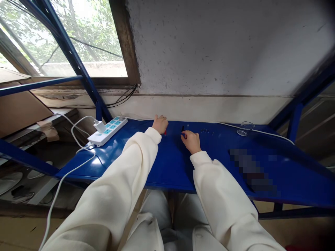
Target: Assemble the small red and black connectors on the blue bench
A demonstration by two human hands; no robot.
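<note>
My left hand [160, 124] is at the back of the blue table [170, 164], its fingers curled and partly hidden. A small red piece [165, 132] shows at its lower right edge; whether the hand holds it is unclear. To the right, my right hand [192, 141] is low over the table with thumb and forefinger together. Something small and dark appears at those fingertips, too small to name. Just beyond them lie a short black piece [182, 128] and a small clear piece [187, 126]. Several tiny screw-like pieces [207, 131] stand in a row farther right.
A white power strip [108, 131] with a plug and white cable lies at the left. An upturned or standing clear glass [242, 132] is at the back right. A blurred dark object [251, 170] lies at the right. Blue frame posts [295, 118] flank the table; a wall is behind.
</note>
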